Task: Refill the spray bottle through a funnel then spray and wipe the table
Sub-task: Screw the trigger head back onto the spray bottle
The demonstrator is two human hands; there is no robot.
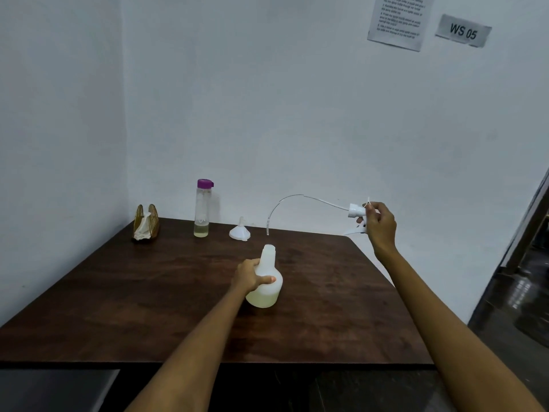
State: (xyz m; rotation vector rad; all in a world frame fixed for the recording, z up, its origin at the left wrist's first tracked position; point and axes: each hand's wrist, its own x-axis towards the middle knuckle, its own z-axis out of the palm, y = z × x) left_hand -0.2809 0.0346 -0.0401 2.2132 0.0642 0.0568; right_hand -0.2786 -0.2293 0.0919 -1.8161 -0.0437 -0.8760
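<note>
On the dark wooden desk (148, 292), pushed into a corner of white walls, the spray bottle (265, 282) stands upright near the middle with its neck uncapped and a shallow layer of pale yellowish liquid in its base. The left hand (249, 276) is wrapped round its shoulder, thumb across the front, holding it steady on the wood.

Off to the right, above the desk's far right corner, the right hand (380, 226) is raised in the air with its fingers curled round the white spray head (358, 212). From that head a long thin dip tube (285, 203) arcs leftward and droops, its tip hanging just above the desk behind the bottle and touching nothing.

Along the back edge, near the wall, a small white funnel (240, 231) sits upside down, wide mouth on the desk and spout up, between the hanging tube tip and a tall clear bottle (202, 209) with a purple cap. That bottle stands upright and holds only a little yellowish liquid at the bottom. Further left, in the corner, a brown slatted napkin holder (146, 223) has a crumpled white tissue tucked in it.

High on the right wall hang a printed sheet (398, 19) of small text, too fine to read, and a grey label (463, 31) reading "WS 05". A dark doorway (523, 248) opens at the far right.
</note>
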